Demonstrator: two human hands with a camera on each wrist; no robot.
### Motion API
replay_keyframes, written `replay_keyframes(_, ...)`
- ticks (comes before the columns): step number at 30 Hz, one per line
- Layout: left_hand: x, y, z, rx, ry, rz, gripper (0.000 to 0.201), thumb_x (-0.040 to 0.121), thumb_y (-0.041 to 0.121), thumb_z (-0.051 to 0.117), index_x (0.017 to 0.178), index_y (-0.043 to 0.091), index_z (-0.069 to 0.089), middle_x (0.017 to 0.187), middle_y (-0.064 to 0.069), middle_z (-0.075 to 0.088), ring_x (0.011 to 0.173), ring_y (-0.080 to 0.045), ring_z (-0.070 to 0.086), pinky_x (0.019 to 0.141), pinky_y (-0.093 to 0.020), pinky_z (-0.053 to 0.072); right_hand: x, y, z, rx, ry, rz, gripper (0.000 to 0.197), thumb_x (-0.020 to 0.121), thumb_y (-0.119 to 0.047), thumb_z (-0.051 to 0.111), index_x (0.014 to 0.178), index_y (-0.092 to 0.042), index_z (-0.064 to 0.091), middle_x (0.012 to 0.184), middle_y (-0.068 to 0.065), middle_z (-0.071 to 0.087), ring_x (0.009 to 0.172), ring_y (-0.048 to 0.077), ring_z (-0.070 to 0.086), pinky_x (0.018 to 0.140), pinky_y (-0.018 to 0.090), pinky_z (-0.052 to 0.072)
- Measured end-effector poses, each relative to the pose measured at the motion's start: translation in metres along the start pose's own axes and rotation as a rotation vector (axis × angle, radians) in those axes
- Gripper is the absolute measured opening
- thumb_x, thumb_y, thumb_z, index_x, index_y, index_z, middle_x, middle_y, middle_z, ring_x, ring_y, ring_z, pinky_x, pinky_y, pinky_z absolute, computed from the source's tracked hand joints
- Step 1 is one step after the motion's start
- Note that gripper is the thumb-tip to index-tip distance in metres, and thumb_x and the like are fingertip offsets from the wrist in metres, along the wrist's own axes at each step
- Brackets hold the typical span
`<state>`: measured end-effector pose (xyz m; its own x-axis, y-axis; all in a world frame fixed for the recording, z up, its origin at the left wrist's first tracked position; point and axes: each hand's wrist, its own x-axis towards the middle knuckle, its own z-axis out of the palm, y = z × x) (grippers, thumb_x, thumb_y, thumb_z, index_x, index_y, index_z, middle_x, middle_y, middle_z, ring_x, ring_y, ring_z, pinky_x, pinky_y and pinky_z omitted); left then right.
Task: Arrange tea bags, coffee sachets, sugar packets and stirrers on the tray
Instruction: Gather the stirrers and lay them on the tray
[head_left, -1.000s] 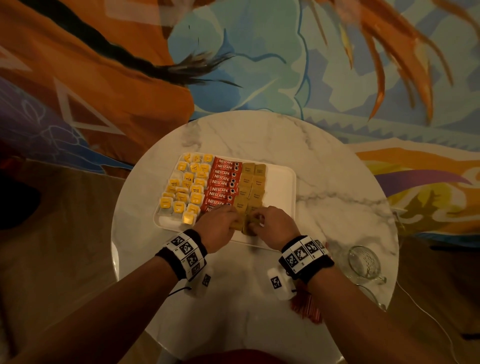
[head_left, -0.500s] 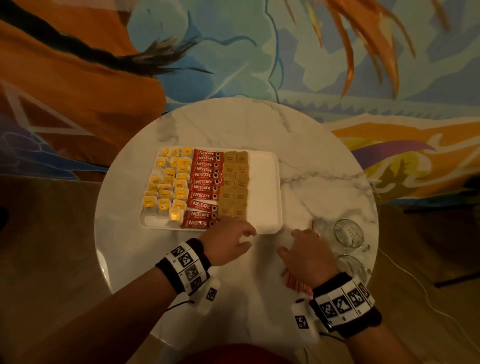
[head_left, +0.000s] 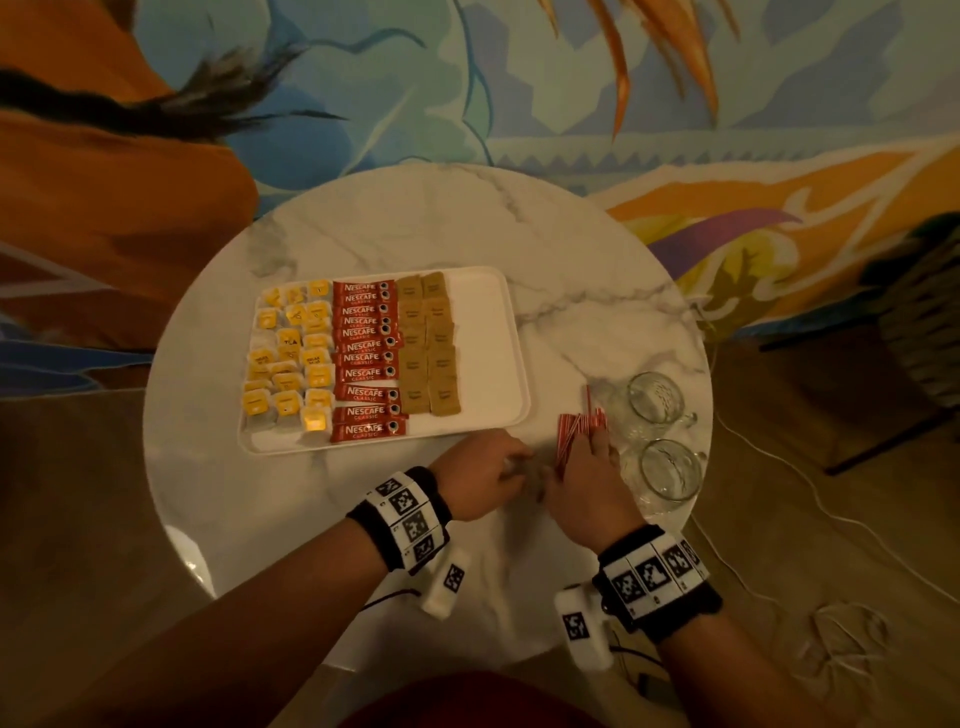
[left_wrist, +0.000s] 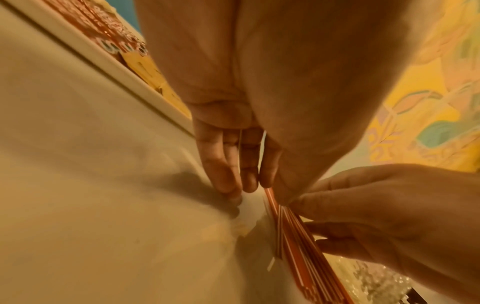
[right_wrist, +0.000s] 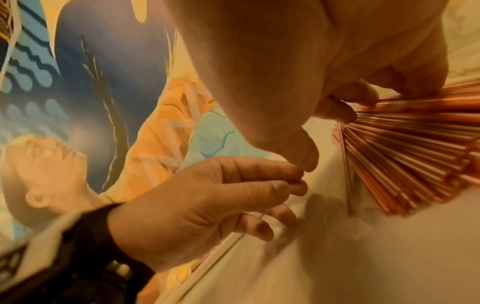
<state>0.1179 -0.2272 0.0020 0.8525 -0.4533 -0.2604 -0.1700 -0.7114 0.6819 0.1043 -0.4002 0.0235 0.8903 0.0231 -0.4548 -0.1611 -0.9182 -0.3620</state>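
The right hand (head_left: 587, 483) grips a fanned bundle of thin red-and-white striped stirrers (head_left: 579, 428) low right on the marble bench (head_left: 415, 218), their near ends hidden under its curled fingers. The left hand (head_left: 483, 478) has loosely curled fingers; whether it pinches anything is unclear. The white tray (head_left: 493, 338), centre frame, holds yellow tea bags (head_left: 291, 358), red coffee sachets (head_left: 369, 358) and brown sugar packets (head_left: 431, 343).

Near ends of stirrers (head_left: 576, 431) hidden under right hand (head_left: 589, 488).
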Motion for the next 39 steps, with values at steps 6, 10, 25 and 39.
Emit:
replay_keyframes(6, -0.005, -0.005, 0.009, 0.032, 0.009, -0.039, 0.030, 0.083, 0.022, 0.063, 0.110, 0.012, 0.071, 0.081, 0.003, 0.060, 0.081, -0.017, 0.060, 0.074, -0.022, 0.037, -0.003, -0.005, 0.001, 0.044, -0.046, -0.049, 0.065, 0.102, -0.026, 0.046, 0.153, 0.005, 0.019, 0.163, 0.027, 0.003, 0.152, 0.040, 0.008, 0.123, 0.047, 0.017)
replay_keyframes(10, -0.006, -0.014, 0.014, 0.026, 0.012, -0.064, 0.017, 0.078, 0.029, 0.064, 0.093, 0.036, 0.060, 0.090, 0.012, 0.065, 0.081, -0.008, 0.061, 0.072, -0.029, 0.052, -0.001, -0.006, 0.009, 0.167, -0.080, -0.104, 0.042, 0.095, -0.025, 0.050, 0.130, -0.003, 0.046, 0.153, 0.024, 0.030, 0.134, 0.040, 0.042, 0.111, 0.048, 0.039)
replay_keyframes(25, -0.011, -0.007, 0.013, 0.127, 0.034, -0.111, 0.059, 0.065, 0.056, 0.073, 0.113, 0.027, 0.054, 0.109, 0.004, 0.055, 0.098, -0.018, 0.052, 0.086, -0.040, 0.051, 0.012, 0.006, -0.004, 0.336, -0.117, -0.186, 0.029, 0.088, -0.013, 0.044, 0.091, -0.023, 0.071, 0.090, -0.002, 0.073, 0.084, 0.016, 0.070, 0.082, 0.043, 0.058)
replay_keyframes(39, -0.034, -0.030, -0.004, 0.304, 0.073, -0.026, 0.031, 0.094, 0.015, 0.057, 0.122, 0.027, 0.061, 0.109, 0.004, 0.062, 0.099, -0.019, 0.058, 0.085, -0.035, 0.049, 0.021, 0.006, -0.017, 0.250, -0.093, -0.422, 0.022, 0.092, -0.019, 0.066, 0.113, -0.022, 0.070, 0.100, -0.008, 0.072, 0.088, 0.005, 0.067, 0.085, 0.026, 0.054)
